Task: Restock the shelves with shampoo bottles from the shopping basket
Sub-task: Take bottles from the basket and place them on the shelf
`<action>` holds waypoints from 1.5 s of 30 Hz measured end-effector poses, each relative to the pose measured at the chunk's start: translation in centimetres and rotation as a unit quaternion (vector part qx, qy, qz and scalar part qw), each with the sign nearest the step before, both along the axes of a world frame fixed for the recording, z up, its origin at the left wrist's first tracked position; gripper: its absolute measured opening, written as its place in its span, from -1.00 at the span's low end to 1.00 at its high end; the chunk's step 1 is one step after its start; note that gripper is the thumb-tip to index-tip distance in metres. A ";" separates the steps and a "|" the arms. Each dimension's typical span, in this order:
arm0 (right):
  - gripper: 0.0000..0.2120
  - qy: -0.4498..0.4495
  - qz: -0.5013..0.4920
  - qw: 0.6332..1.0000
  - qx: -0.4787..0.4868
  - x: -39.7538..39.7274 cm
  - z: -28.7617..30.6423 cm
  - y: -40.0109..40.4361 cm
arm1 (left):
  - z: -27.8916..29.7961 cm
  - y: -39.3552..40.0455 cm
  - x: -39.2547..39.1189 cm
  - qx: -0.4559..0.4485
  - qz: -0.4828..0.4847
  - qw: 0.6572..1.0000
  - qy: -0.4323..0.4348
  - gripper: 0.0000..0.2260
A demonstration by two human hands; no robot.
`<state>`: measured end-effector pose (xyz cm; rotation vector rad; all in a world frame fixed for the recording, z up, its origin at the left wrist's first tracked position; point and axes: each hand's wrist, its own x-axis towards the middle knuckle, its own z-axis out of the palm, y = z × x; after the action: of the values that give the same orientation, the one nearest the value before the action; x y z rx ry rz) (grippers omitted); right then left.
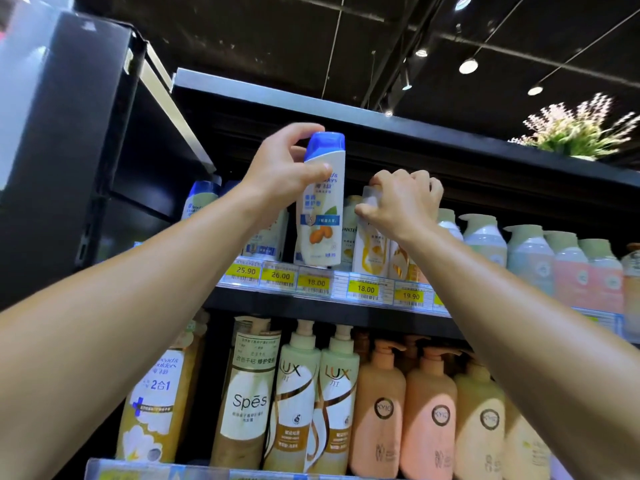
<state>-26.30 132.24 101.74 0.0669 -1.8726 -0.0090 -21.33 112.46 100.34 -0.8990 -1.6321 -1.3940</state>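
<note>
A: What's in the left hand (282,171)?

B: Its grip curls round the neck of a white shampoo bottle with a blue cap (322,202), which sits upright at the hand's 4 o'clock, base at the black upper shelf's (311,301) edge.

A: And the right hand (403,200)?

B: Fingers closed over the clear cap of a white-and-yellow bottle (372,251), directly at 6 o'clock beneath it.

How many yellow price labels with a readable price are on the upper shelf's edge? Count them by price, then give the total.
25.90 label: 1
26.00 label: 1
18.00 label: 2
19.90 label: 1
Total: 5
A further label behind the right arm is unreadable.
</note>
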 end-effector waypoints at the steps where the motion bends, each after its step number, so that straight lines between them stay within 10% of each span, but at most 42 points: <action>1: -0.51 -0.004 0.007 1.000 -0.002 0.0 0.0 0.1 | 0.1 0.3 -0.1 0.005 0.007 1.000 0.010 -0.54; 32: -0.36 -0.014 0.215 0.976 -0.015 2.6 -7.6 6.0 | -0.6 4.3 -4.2 -0.093 0.170 0.971 -0.144 -0.34; 45: -0.30 -0.117 0.189 0.974 0.033 9.0 -13.9 7.0 | -11.0 3.7 5.0 -0.291 0.437 0.851 0.020 -0.40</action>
<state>-17.26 139.25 87.87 0.4882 -2.0672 0.2081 -16.35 116.20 89.36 -0.3569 -2.0799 -0.2459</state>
